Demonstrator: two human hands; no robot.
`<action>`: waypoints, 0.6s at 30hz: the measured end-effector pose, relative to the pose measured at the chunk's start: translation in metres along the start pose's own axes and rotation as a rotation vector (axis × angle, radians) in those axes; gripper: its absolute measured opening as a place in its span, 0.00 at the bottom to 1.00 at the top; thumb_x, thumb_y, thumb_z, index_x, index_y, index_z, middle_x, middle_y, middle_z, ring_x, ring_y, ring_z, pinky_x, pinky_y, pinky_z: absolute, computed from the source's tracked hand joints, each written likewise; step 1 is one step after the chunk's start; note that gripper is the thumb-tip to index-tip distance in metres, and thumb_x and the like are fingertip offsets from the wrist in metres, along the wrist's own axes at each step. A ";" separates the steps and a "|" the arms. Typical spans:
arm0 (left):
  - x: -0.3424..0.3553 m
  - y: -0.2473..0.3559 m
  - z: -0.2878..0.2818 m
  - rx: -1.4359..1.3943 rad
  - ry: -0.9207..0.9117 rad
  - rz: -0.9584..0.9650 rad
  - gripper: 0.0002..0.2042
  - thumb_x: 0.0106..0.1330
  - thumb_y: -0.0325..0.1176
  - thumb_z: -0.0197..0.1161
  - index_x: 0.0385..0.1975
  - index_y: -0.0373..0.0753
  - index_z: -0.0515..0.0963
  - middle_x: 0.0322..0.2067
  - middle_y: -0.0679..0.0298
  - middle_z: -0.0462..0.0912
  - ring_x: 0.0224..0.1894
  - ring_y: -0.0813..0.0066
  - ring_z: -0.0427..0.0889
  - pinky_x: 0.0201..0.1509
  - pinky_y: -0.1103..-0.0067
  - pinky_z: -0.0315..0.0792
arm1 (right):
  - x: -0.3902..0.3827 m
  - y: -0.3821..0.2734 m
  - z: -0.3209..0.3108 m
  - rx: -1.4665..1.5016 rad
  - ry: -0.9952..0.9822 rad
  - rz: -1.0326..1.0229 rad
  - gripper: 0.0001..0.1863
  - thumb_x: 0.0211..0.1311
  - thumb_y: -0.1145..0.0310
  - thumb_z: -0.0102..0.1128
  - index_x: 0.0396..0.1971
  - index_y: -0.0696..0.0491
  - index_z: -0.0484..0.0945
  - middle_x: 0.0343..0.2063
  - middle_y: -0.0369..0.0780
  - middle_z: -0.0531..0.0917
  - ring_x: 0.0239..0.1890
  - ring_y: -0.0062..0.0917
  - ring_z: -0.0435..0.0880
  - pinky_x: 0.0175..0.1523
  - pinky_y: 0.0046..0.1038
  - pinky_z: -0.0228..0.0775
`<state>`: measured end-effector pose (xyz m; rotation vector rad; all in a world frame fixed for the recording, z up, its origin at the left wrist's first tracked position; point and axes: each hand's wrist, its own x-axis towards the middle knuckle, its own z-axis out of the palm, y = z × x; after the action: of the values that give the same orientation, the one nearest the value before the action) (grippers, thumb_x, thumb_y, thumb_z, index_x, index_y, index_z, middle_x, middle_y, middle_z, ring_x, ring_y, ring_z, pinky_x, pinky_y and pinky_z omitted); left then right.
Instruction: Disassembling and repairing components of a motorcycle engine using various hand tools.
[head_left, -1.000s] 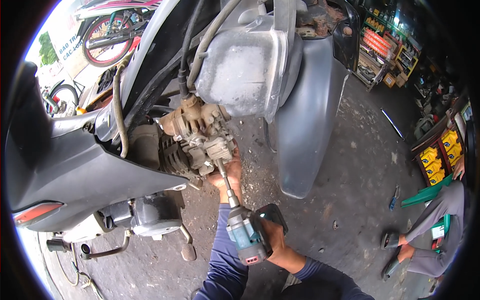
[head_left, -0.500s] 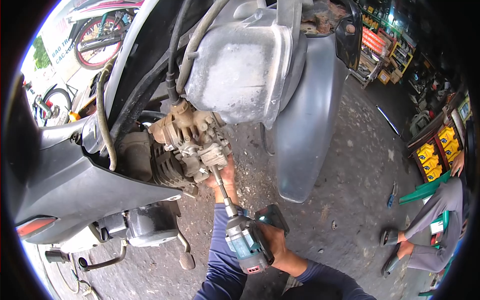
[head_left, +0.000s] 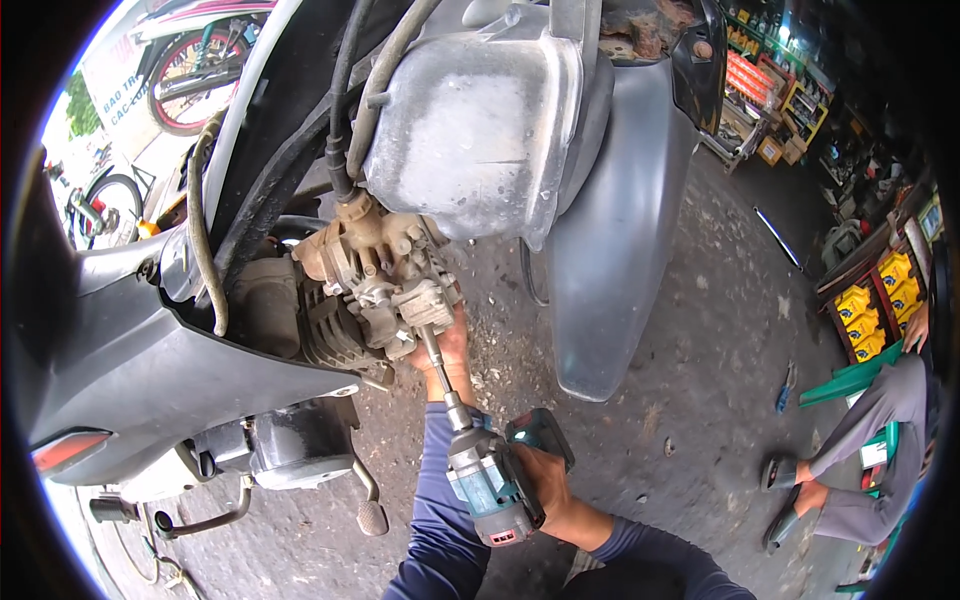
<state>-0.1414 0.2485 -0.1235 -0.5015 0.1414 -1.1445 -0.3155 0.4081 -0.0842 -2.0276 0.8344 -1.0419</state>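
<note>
In my right hand [head_left: 545, 485] is a teal-and-black cordless impact driver [head_left: 490, 490]. Its long socket extension [head_left: 436, 362] reaches up to the lower part of a dusty metal engine assembly [head_left: 375, 265] on a grey motorbike [head_left: 120, 350]. My left hand [head_left: 443, 352] is under that assembly, touching it from behind; its fingertips are hidden by the parts. A large dusty plastic housing [head_left: 460, 135] with hoses beside it sits above the engine, next to a grey front mudguard [head_left: 620, 250].
A seated person's legs [head_left: 860, 460] and a green plastic chair [head_left: 835, 385] are at the right, near yellow bottles [head_left: 865, 310] on a rack. Shelves of goods [head_left: 775, 90] stand behind. Another motorbike [head_left: 195, 70] is at upper left. A small tool [head_left: 786, 388] lies on the floor [head_left: 700, 400].
The bike, engine and driver sit further left in the picture, with the driver slightly lower, as the view has shifted. The right hand keeps hold of the driver, its socket still at the engine.
</note>
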 end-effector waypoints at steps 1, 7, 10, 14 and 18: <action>0.002 0.003 -0.004 0.049 -0.011 0.004 0.29 0.63 0.53 0.52 0.57 0.38 0.69 0.55 0.52 0.74 0.59 0.51 0.70 0.64 0.51 0.62 | -0.001 0.002 0.001 0.028 -0.004 0.002 0.27 0.46 0.62 0.67 0.44 0.63 0.73 0.28 0.50 0.80 0.29 0.46 0.82 0.33 0.39 0.73; 0.029 0.000 -0.028 0.159 0.052 0.088 0.26 0.65 0.51 0.51 0.56 0.37 0.70 0.54 0.51 0.75 0.56 0.51 0.73 0.62 0.53 0.65 | -0.006 0.012 0.001 0.112 0.044 -0.016 0.27 0.45 0.59 0.69 0.43 0.61 0.73 0.30 0.49 0.81 0.32 0.46 0.82 0.36 0.38 0.74; 0.042 -0.002 -0.033 0.144 0.199 0.094 0.24 0.66 0.48 0.50 0.54 0.36 0.71 0.52 0.48 0.76 0.53 0.50 0.74 0.60 0.53 0.67 | -0.004 0.003 -0.005 0.121 -0.007 0.028 0.28 0.46 0.59 0.70 0.44 0.60 0.73 0.31 0.49 0.81 0.33 0.46 0.83 0.37 0.37 0.75; 0.063 0.008 -0.043 0.201 0.256 0.053 0.23 0.67 0.47 0.49 0.54 0.36 0.71 0.51 0.48 0.76 0.53 0.50 0.75 0.59 0.54 0.68 | -0.003 0.000 -0.006 0.080 0.018 0.045 0.29 0.47 0.57 0.69 0.45 0.60 0.73 0.31 0.49 0.81 0.33 0.45 0.83 0.37 0.38 0.75; 0.091 0.016 -0.049 0.257 0.320 0.013 0.23 0.67 0.47 0.49 0.54 0.36 0.71 0.51 0.48 0.76 0.52 0.50 0.75 0.59 0.54 0.68 | -0.004 -0.002 -0.009 0.016 0.003 0.062 0.27 0.49 0.59 0.66 0.46 0.61 0.72 0.31 0.49 0.81 0.33 0.46 0.82 0.37 0.39 0.75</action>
<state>-0.1073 0.1570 -0.1611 -0.0877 0.2696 -1.2045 -0.3246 0.4098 -0.0798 -1.9749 0.8820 -1.0142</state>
